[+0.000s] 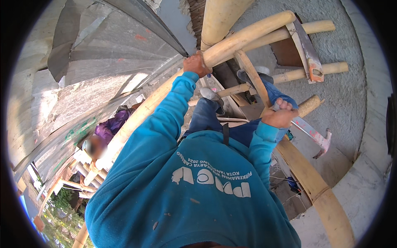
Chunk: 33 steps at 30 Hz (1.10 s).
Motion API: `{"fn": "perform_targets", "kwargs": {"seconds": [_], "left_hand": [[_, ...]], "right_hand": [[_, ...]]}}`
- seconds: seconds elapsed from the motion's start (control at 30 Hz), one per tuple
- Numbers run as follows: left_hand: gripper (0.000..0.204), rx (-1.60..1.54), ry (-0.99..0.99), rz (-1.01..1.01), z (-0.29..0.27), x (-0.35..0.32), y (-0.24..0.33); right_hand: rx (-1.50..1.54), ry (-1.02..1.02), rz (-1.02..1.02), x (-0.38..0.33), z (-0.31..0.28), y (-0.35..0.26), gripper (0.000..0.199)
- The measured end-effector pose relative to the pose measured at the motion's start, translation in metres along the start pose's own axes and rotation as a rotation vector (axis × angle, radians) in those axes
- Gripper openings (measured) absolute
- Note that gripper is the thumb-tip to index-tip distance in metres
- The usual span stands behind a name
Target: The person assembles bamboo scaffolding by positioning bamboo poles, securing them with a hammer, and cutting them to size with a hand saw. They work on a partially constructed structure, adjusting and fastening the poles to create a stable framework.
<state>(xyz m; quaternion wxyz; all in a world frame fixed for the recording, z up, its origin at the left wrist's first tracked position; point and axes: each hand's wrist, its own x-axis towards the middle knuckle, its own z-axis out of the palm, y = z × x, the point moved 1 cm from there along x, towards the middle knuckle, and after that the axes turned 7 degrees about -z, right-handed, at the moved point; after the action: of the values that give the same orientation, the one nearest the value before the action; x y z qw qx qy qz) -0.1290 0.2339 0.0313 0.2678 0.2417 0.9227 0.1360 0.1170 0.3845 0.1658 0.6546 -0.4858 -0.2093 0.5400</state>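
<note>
My left hand [197, 65] is wrapped around a thick bamboo pole [248, 36] that slants from the upper right down to the lower left. In my right hand [281, 114] is a claw hammer [309, 133], gripped by its handle, with the worn, reddish-marked head pointing down to the right. That hand is held near my thigh, beside a narrow curved bamboo strip [255, 78]. A handsaw [307, 48] with an orange-and-white handle hangs by the far end of the thick pole. My shoes [211, 95] are among the lower bamboo poles.
Crosswise bamboo poles [331, 68] jut toward a rough grey wall [351, 107]. Another bamboo pole [316, 188] runs down at the right. Grey sheeting [115, 37] stands at the left. Below it, another person in a purple sleeve [113, 124] is near the thick pole.
</note>
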Motion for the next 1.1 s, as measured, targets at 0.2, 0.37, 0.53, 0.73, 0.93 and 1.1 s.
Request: {"fn": "perform_targets", "kwargs": {"seconds": [0.2,0.37,0.53,0.73,0.93,1.1], "left_hand": [[0.078,0.025,0.026,-0.004,-0.011,0.011,0.002],[0.072,0.051,0.027,-0.025,-0.006,-0.002,0.001],[0.072,0.022,0.051,-0.013,-0.002,0.002,-0.001],[0.074,0.070,-0.007,-0.007,-0.018,-0.001,0.018],[0.072,0.049,-0.007,-0.053,-0.006,-0.005,0.003],[0.076,0.005,0.014,-0.022,-0.004,0.003,0.000]], "right_hand": [[-0.056,-0.372,0.960,-0.107,0.014,0.096,0.022],[-0.061,-0.290,0.295,-0.001,0.030,-0.030,0.029],[-0.066,0.121,-0.143,0.029,0.025,-0.043,0.028],[0.050,-0.413,1.174,-0.093,-0.018,0.105,0.022],[-0.113,-0.330,0.234,0.016,0.028,-0.068,0.029],[-0.108,0.077,-0.272,0.006,0.047,-0.047,0.024]]}}
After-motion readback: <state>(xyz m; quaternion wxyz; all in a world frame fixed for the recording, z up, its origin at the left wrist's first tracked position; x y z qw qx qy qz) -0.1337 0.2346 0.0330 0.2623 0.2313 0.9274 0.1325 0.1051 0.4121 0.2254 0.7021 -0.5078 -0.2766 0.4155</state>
